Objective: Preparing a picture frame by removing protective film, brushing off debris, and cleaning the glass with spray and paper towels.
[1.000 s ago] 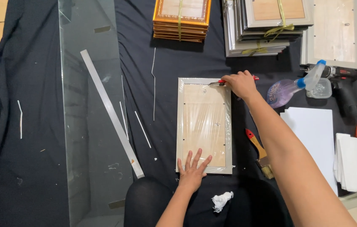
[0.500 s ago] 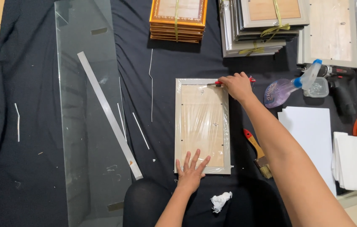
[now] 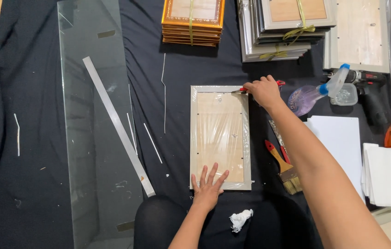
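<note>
Left hand (image 3: pixel 209 184) spread flat on a picture frame (image 3: pixel 221 137) lying face-down mid-cloth (image 3: pixel 43 207); right hand (image 3: pixel 263 91) pinches a red-handled tool (image 3: pixel 241 90) at its top corner. Light, rigid, likely fragile frame, best gripped by its rails.

**One head camera, looking straight down**

A single camera sat on the person's head and faced almost straight down at a dark cloth (image 3: pixel 29 184) spread over the floor. It stood fairly near: both forearms entered from the bottom edge, and the person's knee filled the lower middle. The far side of the work area lay along the top edge. No second view shared the scene.
</note>
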